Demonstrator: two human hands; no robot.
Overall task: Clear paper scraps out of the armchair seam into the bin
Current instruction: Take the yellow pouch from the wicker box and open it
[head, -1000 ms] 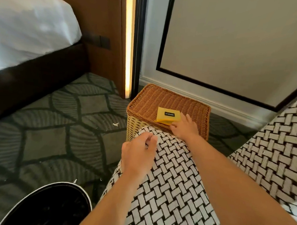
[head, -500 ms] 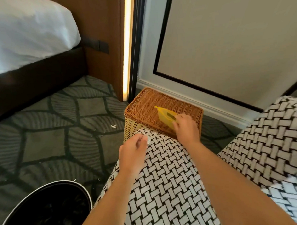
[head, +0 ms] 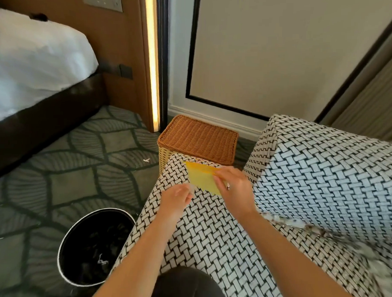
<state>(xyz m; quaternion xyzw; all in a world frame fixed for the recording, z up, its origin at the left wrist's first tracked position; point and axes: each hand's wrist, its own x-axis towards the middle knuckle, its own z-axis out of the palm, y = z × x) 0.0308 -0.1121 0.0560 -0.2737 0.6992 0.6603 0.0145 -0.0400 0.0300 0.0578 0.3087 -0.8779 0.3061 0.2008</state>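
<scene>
We have the yellow card (head: 201,178) pinched by its right edge in the right hand (head: 233,189), thumb and fingers clamped on it. It hangs flat and slightly tilted above the front end of the armchair (head: 209,237) cushion. We judge it is held this way to serve as a scraper or scoop: a stiff, thin edge can reach into a crease where fingers cannot. The left hand (head: 176,200) sits just beside the card's lower left corner with its fingers curled in. We cannot tell whether it pinches a small scrap or nothing, as the fingertips are blurred.

The paper scraps (head: 288,221) lie as a pale, smeared line in the seam between the two upholstered parts at our right, well apart from the card. The bin (head: 83,233) stands on the carpet just beside the chair on our left, probably so that gathered bits can drop straight in; it already holds a few white bits. One stray scrap (head: 146,160) lies on the carpet near the wicker basket (head: 199,139).

A second ago the card lay on the basket lid under the right hand's fingertips; half a second ago it was being lifted. Now the lid is bare and the card is over the chair. Our view has also swung right, bringing the seam into sight.
</scene>
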